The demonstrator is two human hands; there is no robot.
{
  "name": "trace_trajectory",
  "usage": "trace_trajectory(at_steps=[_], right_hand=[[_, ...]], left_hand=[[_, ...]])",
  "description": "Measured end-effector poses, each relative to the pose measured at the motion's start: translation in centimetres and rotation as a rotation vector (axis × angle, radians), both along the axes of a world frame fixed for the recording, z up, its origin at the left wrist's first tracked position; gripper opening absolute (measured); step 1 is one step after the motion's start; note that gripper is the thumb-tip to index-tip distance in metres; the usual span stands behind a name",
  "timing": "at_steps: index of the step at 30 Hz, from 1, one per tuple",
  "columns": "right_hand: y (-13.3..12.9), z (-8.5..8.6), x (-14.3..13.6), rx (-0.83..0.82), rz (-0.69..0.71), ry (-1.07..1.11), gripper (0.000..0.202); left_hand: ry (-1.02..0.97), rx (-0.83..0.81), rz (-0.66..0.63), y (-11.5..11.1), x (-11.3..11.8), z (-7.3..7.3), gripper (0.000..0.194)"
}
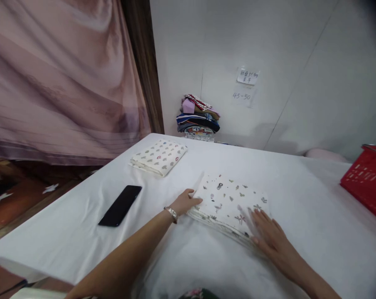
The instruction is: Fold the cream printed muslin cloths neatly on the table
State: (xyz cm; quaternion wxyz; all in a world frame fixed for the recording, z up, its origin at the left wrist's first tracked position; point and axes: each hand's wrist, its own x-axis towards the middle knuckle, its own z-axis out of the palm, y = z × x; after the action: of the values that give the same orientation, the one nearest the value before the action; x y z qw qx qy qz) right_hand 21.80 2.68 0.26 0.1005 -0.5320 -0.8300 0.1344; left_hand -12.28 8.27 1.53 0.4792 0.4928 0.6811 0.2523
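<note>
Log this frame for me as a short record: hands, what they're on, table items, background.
left hand: at the left edge of the folded printed cloth; grip unclear
right hand: spread at that cloth's right side
table: white-covered; also bears a second folded cloth and a black phone, both left of the first cloth
right edge of view: red basket
beyond table: fabric stack by the wall
</note>
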Motion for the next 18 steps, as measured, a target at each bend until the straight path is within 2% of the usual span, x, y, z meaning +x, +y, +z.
trace_trajectory(at_steps=[3,8,13,16,18], right_hand=[[3.3,0.9,-0.2,0.027,-0.061,0.057,0.060],[11.0,1.4,-1.9,0.036,-0.064,0.069,0.062],[17.4,1.7,-2.9,-0.269,-0.083,0.021,0.079],[19.5,1.9,-2.9,-0.374,-0.044,-0.023,0.089],[20.3,2.1,-2.7,-0.400,-0.017,-0.042,0.087]], left_hand=[[-0.132,-0.024,0.047,-0.5,-0.3,-0.6,0.076],[-0.240,0.019,0.060,-0.9,-0.1,-1.1,0.072],[-0.250,0.090,0.096,-0.7,0.4,-1.4,0.068],[-0.226,0.099,0.104,-0.8,0.4,-1.8,0.069],[-0.216,0.100,0.099,-0.8,0.2,-1.9,0.069]])
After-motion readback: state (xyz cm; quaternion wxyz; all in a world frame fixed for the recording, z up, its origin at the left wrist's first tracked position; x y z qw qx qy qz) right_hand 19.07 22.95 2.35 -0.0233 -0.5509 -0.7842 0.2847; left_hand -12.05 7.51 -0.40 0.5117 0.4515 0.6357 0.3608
